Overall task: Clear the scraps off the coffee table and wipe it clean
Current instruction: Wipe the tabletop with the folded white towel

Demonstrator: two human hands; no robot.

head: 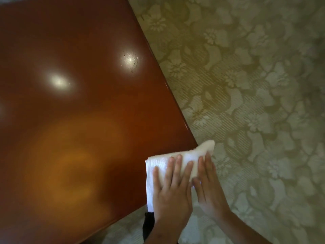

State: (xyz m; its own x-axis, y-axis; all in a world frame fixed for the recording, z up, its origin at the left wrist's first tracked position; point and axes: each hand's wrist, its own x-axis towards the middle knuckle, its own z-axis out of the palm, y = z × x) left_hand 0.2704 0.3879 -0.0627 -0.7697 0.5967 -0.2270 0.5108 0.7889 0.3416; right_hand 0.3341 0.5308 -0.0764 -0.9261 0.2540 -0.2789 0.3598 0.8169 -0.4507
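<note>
Green floral carpet (255, 85) runs around the tabletop (70, 120), and a dark shape (148, 224) sits just under its near edge by your wrist; you cannot tell what it is.

At the tabletop's near right corner, your left hand (171, 189) lies flat on a folded white cloth (158, 162). Its fingers (178, 164) are straight and spread, pressing down and not curled round anything. Your right hand (209, 191) sits just beside it at the tabletop's right edge. It is also flat and straight-fingered, with its tips on the cloth's outer part, and it grips nothing.

The cloth covers that corner. Its long axis seems to run diagonally from the near edge out towards the right edge. Its far tip lifts a little and points off the tabletop, overhanging the carpet.

This looks like the wiping step, with a stroke ending at the corner. No large scraps show on the wood.

Farther up the tabletop, close to its right edge, a bright reflection shows a scatter of small specks (131, 62). They may be crumbs or droplets. The next move probably calls for sliding the cloth back onto the wood and up to that patch, keeping the pressure flat so the specks gather under it and do not scatter. The far left of the tabletop is blurred.
</note>
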